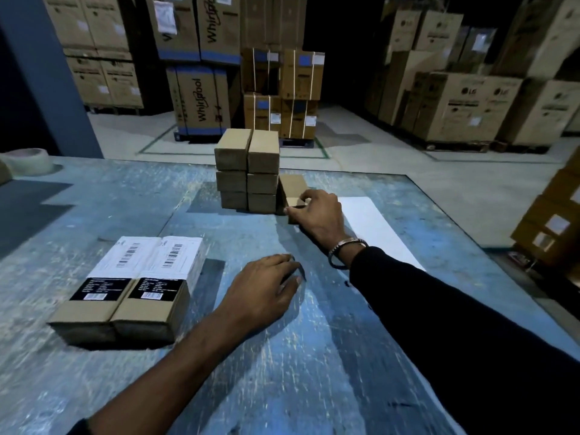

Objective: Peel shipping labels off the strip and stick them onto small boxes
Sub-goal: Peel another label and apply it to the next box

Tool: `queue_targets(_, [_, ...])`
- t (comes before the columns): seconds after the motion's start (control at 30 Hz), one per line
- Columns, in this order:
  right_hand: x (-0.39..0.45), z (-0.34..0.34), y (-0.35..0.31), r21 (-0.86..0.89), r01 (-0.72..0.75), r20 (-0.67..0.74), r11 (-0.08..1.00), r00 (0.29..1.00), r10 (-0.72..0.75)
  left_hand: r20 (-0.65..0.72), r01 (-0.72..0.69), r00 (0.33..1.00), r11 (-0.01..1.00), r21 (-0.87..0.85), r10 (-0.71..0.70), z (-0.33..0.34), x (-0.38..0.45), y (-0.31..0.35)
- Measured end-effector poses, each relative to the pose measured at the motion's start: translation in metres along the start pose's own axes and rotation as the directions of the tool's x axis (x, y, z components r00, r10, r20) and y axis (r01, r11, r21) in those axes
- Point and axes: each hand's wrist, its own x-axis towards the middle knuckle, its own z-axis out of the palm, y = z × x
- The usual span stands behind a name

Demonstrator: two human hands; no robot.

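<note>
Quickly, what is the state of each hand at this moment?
Left hand: open, fingers resting on the table, holding nothing.
Right hand: gripping a small box beside the stack.

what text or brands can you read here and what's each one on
"Whirlpool": printed sideways on the tall carton on the floor, and partly readable on the cartons above it.
"LG": logo on the stacked cartons at right.
Shipping labels on the two near boxes: barcodes show, print too small to read.
Black labels: unreadable.
</note>
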Motion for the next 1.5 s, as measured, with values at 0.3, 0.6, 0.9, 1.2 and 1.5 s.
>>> queue_targets(0.3, [-0.051, -0.093, 0.030, 0.554, -0.571, 0.405, 0.606, 0.821, 0.403, -0.153, 0.250, 0.941, 0.923, -0.292, -0.303, 0.000, 0.004, -0.002])
queue_targets(0.6, [-0.090, -0.143, 0.067, 0.372, -0.831, 0.850, 0.413, 0.484, 0.208, -0.001, 0.170, 0.977, 0.777, -0.606, -0.215, -0.016, 0.002, 0.018])
queue_targets(0.9, [-0.096, -0.159, 0.074, 0.115, -0.592, 0.852, 0.798, 0.472, 0.227, 0.120, -0.017, 0.991, 0.932, -0.363, 0.065, -0.021, 0.003, -0.003])
queue_targets(1.2, [-0.097, -0.166, 0.075, 0.288, -0.306, 0.820, 0.908, 0.568, -0.068, 0.303, 0.063, 0.951, 0.918, -0.392, 0.064, -0.041, 0.001, 0.002])
queue_targets(1.5, [-0.098, -0.161, 0.077, 0.345, -0.286, 0.819, 0.894, 0.557, -0.138, 0.250, -0.051, 0.963, 0.981, -0.185, 0.097, -0.053, -0.004, 0.025])
